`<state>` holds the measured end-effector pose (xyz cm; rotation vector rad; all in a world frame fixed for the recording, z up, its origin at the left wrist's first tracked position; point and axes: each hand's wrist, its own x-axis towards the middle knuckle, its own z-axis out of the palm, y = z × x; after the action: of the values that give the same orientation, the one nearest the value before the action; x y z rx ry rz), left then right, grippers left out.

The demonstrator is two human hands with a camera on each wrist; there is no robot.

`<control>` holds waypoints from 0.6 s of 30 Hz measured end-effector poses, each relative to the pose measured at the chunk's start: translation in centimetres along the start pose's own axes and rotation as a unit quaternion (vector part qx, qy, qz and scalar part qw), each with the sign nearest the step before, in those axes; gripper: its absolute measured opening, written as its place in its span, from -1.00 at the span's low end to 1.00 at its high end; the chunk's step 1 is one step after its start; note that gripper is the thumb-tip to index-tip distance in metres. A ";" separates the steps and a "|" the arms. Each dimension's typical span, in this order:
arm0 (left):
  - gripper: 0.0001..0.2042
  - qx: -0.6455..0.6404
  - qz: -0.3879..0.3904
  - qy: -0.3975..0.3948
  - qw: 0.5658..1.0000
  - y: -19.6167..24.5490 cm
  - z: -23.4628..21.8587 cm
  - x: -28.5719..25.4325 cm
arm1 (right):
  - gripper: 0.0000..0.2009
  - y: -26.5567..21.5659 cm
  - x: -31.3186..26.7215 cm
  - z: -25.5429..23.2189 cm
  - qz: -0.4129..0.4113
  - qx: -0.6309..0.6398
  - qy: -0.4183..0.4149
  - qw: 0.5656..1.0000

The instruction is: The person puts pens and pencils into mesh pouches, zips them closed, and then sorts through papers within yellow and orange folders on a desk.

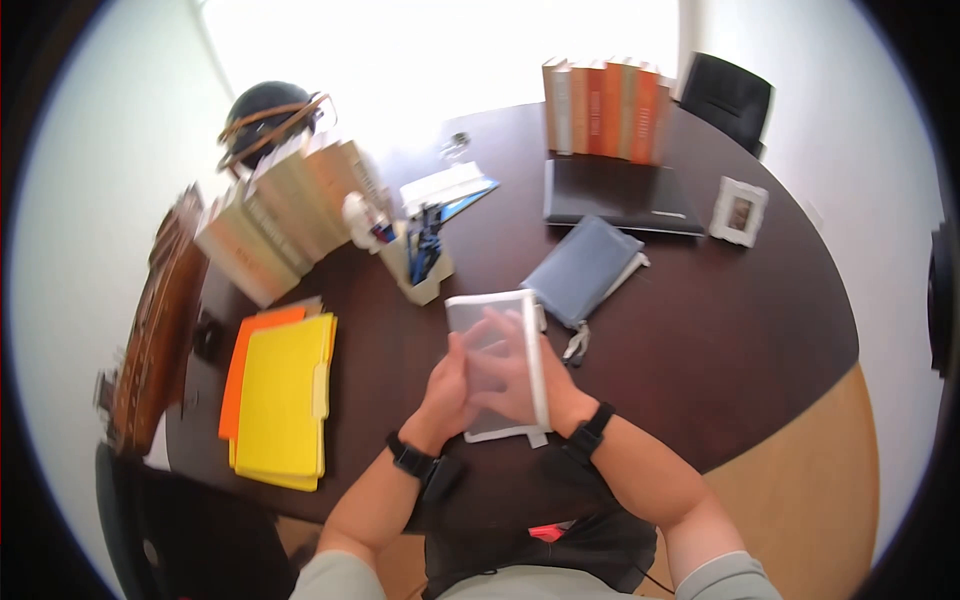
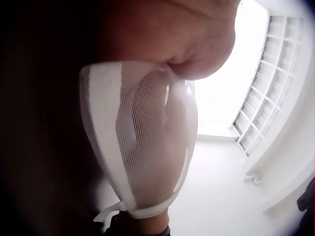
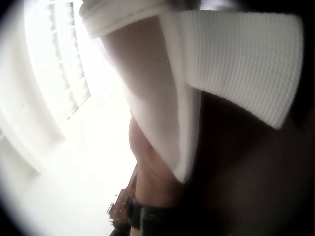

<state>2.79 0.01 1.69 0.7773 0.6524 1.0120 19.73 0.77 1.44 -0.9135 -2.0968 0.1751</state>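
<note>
A translucent white-edged mesh pouch (image 1: 493,312) is held up between both hands over the near edge of the table. My left hand (image 1: 447,392) grips its left side, the thumb pointing up along the edge. My right hand (image 1: 512,372) reaches past the pouch's white right border, and its spread, fairly straight fingers show blurred through the sheet. In the left wrist view, the mesh pouch (image 2: 142,118) bulges below the left palm (image 2: 167,37). A ribbed white strip (image 3: 241,64) sticks out from the pouch in the right wrist view.
A blue-grey pouch (image 1: 583,268) lies just beyond, near a black laptop (image 1: 622,196) and a white photo frame (image 1: 739,212). Yellow folders (image 1: 284,398) lie at the left. A pen holder (image 1: 420,265) and rows of books (image 1: 605,110) stand farther back.
</note>
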 end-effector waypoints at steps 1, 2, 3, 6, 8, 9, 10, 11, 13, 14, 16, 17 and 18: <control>-0.38 -0.010 -0.002 -0.014 1.000 -0.1 -0.3 0.3 | -0.38 -0.1 0.1 0.0 0.001 -0.005 -0.006 1.000; -0.38 -0.019 -0.004 -0.030 0.999 -0.1 -0.6 0.3 | -0.36 -0.2 0.2 0.1 0.000 -0.005 -0.014 1.000; -0.38 -0.018 -0.008 -0.019 1.000 -0.1 -0.8 0.2 | -0.36 -0.4 0.3 0.0 0.002 -0.023 -0.019 1.000; -0.41 -0.025 -0.011 -0.013 1.000 -0.2 -1.0 0.2 | -0.42 -0.8 0.7 -0.2 -0.001 -0.031 -0.041 0.999; -0.41 -0.030 -0.006 -0.016 0.999 -0.3 -1.1 0.3 | -0.46 -1.2 0.8 -0.4 0.000 -0.046 -0.055 0.997; -0.41 -0.032 -0.005 -0.018 0.999 -0.3 -1.1 0.4 | -0.49 -1.3 0.8 -0.5 -0.006 -0.047 -0.061 0.997; -0.41 -0.034 -0.005 -0.026 0.999 -0.2 -1.1 0.4 | -0.51 -1.2 0.8 -0.5 -0.012 -0.049 -0.067 0.997; -0.40 -0.035 -0.007 -0.035 0.999 -0.1 -1.0 0.3 | -0.53 -1.0 0.7 -0.5 -0.019 -0.040 -0.065 0.997; -0.39 -0.044 -0.008 -0.056 0.997 -0.3 -1.2 0.4 | -0.56 -0.6 0.3 -0.6 -0.027 -0.027 -0.059 0.998; -0.39 -0.052 -0.006 -0.068 0.996 -0.6 -1.4 0.7 | -0.60 -0.7 0.2 -0.8 -0.011 -0.023 -0.054 0.998; -0.37 -0.065 -0.008 -0.077 0.995 -1.0 -1.3 0.9 | -0.61 -0.9 0.1 -1.3 0.021 -0.036 -0.043 0.998; -0.36 -0.068 -0.012 -0.072 0.995 -1.0 -1.2 1.0 | -0.62 -1.0 0.1 -1.5 0.036 -0.043 -0.037 0.998; -0.35 -0.071 -0.017 -0.068 0.995 -1.0 -1.1 1.0 | -0.63 -0.7 0.0 -1.6 0.033 -0.036 -0.009 0.999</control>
<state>2.75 0.87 0.15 0.7012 0.4702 0.9551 20.55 -0.06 2.81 -1.0280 -2.1015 0.1433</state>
